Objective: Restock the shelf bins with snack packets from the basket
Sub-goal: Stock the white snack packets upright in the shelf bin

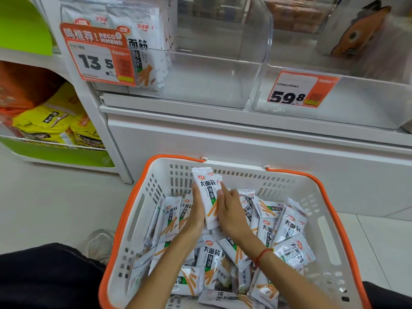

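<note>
Your forearms reach over the near rim of the white basket (330,228) with orange handles, full of snack packets (289,226). Both your left hand (197,214) and right hand (231,211) clasp a small upright stack of packets (207,192) between them, near the basket's far wall. Beyond, the clear shelf bin (200,81) holds a few matching packets at its left end, behind the 13.5 price tag (98,56).

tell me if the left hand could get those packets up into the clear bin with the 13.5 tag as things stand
Probably yes. The left hand and right hand hold a stack of packets upright over the basket. The clear bin is open-topped, mostly bare right of its few packets, with nothing between.
</note>
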{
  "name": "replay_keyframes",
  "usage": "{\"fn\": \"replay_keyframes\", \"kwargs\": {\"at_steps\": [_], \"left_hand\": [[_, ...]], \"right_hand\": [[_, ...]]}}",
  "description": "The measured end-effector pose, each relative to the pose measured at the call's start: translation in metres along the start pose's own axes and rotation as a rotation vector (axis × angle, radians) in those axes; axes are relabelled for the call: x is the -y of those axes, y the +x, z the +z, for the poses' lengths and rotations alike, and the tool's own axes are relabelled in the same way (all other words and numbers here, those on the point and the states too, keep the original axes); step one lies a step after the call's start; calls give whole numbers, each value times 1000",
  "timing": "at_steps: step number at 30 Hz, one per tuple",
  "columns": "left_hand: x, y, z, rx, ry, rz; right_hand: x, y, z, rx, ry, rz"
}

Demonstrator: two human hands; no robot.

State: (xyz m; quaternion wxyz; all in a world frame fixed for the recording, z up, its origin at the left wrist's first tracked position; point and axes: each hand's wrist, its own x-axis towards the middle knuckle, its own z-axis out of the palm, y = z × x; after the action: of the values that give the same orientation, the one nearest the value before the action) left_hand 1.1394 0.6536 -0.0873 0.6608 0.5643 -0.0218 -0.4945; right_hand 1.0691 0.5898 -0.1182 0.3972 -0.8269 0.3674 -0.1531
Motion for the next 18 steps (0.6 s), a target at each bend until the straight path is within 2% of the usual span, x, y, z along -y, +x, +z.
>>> {"fn": "replay_keyframes", "kwargs": {"at_steps": [3, 6, 9, 12, 15, 18], "left_hand": [[1, 0, -4, 19, 137, 19], [-2, 0, -13, -12, 265, 19], [-10, 0, -12, -70, 244, 62], [-29, -11, -2, -80, 136, 178], [-51, -29, 7, 16, 51, 260], [-77, -48, 9, 106, 175, 341]], "right_hand": [[4, 5, 5, -36, 161, 93], [14, 11, 6, 180, 478, 247], [21, 14, -4, 304, 607, 379], [46, 22, -22, 336, 586, 262], [78, 34, -39, 277, 394, 135], [106, 38, -67, 283, 198, -28]]}}
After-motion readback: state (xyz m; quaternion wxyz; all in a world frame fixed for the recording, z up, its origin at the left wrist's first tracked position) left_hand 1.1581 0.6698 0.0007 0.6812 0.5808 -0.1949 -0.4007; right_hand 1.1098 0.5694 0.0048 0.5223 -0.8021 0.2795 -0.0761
